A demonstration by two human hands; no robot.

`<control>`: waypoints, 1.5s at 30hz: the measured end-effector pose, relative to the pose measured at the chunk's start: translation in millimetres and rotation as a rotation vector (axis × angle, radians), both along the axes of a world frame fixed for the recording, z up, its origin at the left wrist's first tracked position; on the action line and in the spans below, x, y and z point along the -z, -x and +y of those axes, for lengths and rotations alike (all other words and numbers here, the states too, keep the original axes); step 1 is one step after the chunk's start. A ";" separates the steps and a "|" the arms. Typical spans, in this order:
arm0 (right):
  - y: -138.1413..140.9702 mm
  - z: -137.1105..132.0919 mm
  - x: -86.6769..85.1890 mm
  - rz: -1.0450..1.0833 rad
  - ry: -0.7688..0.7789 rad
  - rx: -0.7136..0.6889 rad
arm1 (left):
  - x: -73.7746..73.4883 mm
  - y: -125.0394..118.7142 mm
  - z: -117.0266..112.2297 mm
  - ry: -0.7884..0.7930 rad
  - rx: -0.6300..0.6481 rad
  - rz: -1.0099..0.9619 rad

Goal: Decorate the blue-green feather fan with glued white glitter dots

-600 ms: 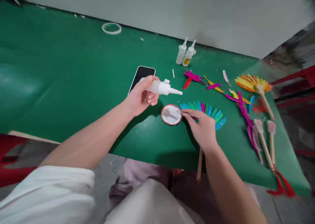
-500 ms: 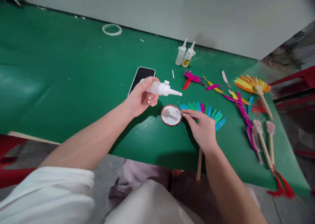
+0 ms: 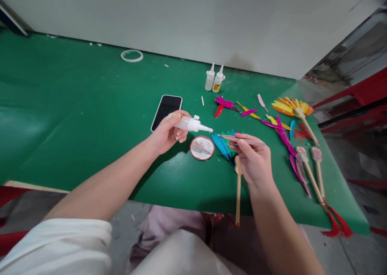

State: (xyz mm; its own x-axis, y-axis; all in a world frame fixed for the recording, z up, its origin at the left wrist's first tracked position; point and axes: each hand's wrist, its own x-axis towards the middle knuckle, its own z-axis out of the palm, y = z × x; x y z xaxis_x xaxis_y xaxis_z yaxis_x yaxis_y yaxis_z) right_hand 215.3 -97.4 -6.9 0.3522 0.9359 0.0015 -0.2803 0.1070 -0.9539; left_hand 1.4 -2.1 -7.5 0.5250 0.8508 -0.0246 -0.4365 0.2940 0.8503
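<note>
Over a green tabletop (image 3: pixel 90 134), a left hand (image 3: pixel 172 132) closes around a white bottle (image 3: pixel 189 123), tilted almost level, its nozzle pointing toward a right hand (image 3: pixel 253 156) whose fingers pinch slim tweezers (image 3: pixel 246 140). Nozzle and tweezer tips face each other, near but apart, above a red-rimmed dish (image 3: pixel 202 148) of pale matter. Just beside the dish, blue feathers (image 3: pixel 222 146) lie fanned at the head of a wooden handle (image 3: pixel 238 194), which juts past the tabletop's near edge.

The moment would seem to call for a light squeeze and a steady wrist: too much pressure could send out a blob, and tips brought together too fast could knock whatever they carry. Resting the forearms would likely help, as would holding the nozzle over the dish rather than the feathers.

Hard to make out is whether the tweezers grip anything; a small speck at their tip is too tiny to name, as is any bead at the nozzle. The left fingers cover the bottle's base and most of its label; the right hand hides part of the feathers. A phone (image 3: pixel 167 109) lies partly behind the left hand.
</note>
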 end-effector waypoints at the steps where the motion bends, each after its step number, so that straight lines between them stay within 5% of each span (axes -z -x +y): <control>1: 0.2 -0.3 -0.9 0.020 -0.003 -0.007 | 0.4 -0.4 -0.6 0.003 0.009 0.003; 45: 0.2 0.8 1.6 0.193 0.049 -0.122 | 3.2 -3.7 -5.3 -0.034 0.058 0.033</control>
State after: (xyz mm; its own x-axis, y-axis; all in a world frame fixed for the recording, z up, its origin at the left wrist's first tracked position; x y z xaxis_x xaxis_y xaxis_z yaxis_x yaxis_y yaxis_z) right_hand 215.1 -96.6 -8.5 0.2259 0.9688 -0.1017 -0.4665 0.0159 -0.8844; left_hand 5.2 -7.4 -10.8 0.5730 0.8194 -0.0146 -0.3908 0.2889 0.8739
